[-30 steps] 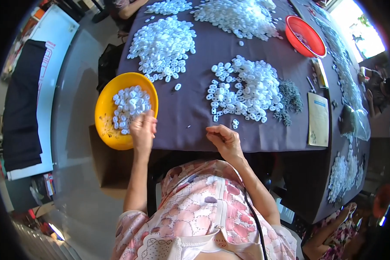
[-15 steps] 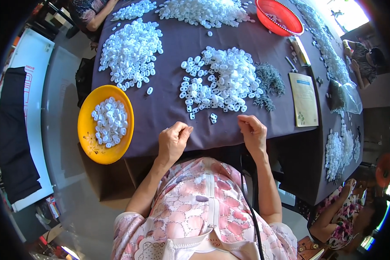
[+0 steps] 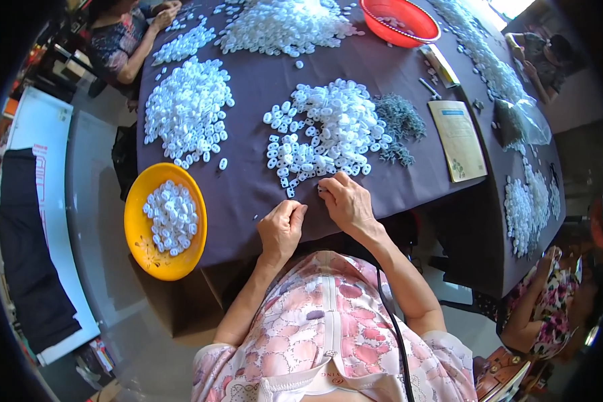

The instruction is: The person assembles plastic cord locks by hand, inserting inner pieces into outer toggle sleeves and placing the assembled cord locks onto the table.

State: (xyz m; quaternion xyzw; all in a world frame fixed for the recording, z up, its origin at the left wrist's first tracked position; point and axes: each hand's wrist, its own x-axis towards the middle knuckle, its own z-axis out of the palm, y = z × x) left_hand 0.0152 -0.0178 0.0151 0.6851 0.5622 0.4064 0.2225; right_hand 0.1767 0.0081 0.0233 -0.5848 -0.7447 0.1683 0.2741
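Note:
In front of me is a pile of small white oval plastic pieces with holes (image 3: 342, 124). My right hand (image 3: 348, 204) is at its near edge, thumb and fingers pinched on a white plastic piece (image 3: 321, 189) that shows partly at the fingertips. My left hand (image 3: 280, 229) is closed beside it, just over the table's front edge, thumb against curled fingers; whatever it may hold is hidden. A few loose white pieces (image 3: 290, 192) lie between the hands and the pile. Against the pile's right side sits a heap of small dark grey parts (image 3: 400, 120), too fine to make out.
A yellow bowl (image 3: 135, 224) of white pieces stands at the left table corner. More white heaps (image 3: 187, 107) lie behind, with a red basket (image 3: 409, 40) at the back. A brown booklet (image 3: 457, 144) lies right. Other people (image 3: 117, 47) sit around the dark-covered table (image 3: 248, 194).
My right hand has moved left from the pile's right front and now pinches a white piece there. My left hand stays closed near the table edge. The whole view has shifted slightly.

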